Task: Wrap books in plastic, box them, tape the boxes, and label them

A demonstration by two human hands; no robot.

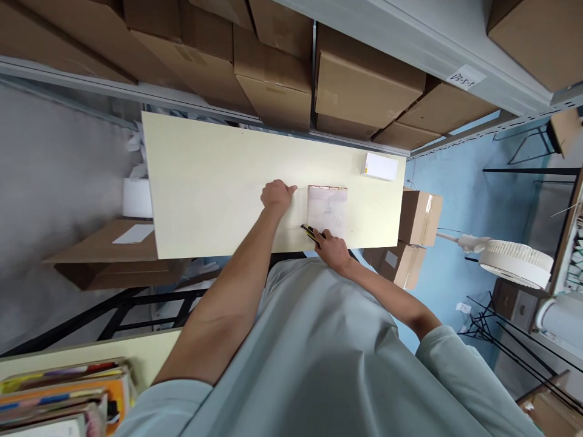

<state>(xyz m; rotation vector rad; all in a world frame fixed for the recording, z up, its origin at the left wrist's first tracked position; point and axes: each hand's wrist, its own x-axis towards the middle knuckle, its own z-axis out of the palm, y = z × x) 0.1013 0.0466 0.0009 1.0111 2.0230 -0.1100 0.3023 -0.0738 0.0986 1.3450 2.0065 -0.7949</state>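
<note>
My right hand (pixel 331 247) is closed around a black and yellow utility knife (pixel 308 233) at the table's near edge. The knife's tip points left, beside the lower left corner of a flat, whitish square pack (pixel 327 209) with a reddish patterned strip along its far edge. Left of that pack, my left hand (pixel 277 195) rests on the pale table (pixel 204 182), fingers curled in and thumb pointing right. Whether anything is within those fingers is hidden. A faint pale patch shows on the table between hand and pack.
A small white box (pixel 379 167) lies at the table's far right. Behind, a metal shelf (pixel 437 42) carries cardboard boxes (pixel 364 79). More cartons (pixel 419 217) stand right, near a white fan (pixel 517 262). An open carton (pixel 122 246) is left; books (pixel 68 394) stand lower left.
</note>
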